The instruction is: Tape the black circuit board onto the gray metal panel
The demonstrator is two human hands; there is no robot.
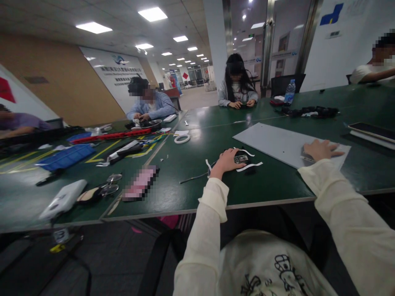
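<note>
My left hand [226, 161] is curled round a small device with a bare circuit board [241, 159], holding it against the green table. White strips [250, 166] stick out around the device, and a thin grey cable [194, 178] runs off to its left. My right hand [320, 150] lies on a flat grey board [268, 142] with its fingers spread and stretched to the right. A small greyish piece [306, 159] shows beside that palm; what it is, I cannot make out.
Left of my hands lie a pink phone-like object [140, 183], glasses [110, 185], a white case [64, 199], a blue tray [66, 157] and a white tape roll [182, 139]. A bottle [290, 92], black straps [310, 111] and a tablet-like slab [373, 133] are rightward. Several people sit around.
</note>
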